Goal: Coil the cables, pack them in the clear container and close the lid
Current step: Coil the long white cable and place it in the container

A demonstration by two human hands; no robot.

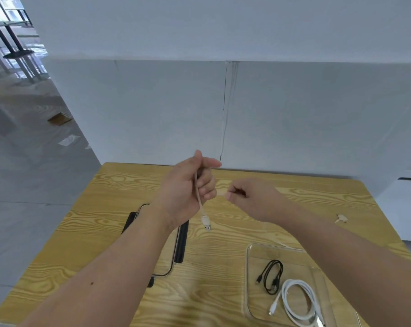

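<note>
My left hand (188, 190) is raised over the wooden table (119, 185) and grips a pale pink cable (201, 204). Its USB plug (207, 223) dangles below my palm. My right hand (249, 197) is close by on the right, fingers pinched shut; a faint blurred stretch of the same cable seems to run to it. The clear container (254, 253) sits at the front right. Inside it lie a coiled black cable (271, 276) and a coiled white cable (298, 300). The clear lid with black clips (182, 244) lies to the left, mostly hidden under my left forearm.
A white partition wall (223, 102) stands right behind the table's far edge. A small pale scrap (340, 218) lies near the right edge. Grey floor drops away to the left, and a white cabinet (407, 197) is on the right.
</note>
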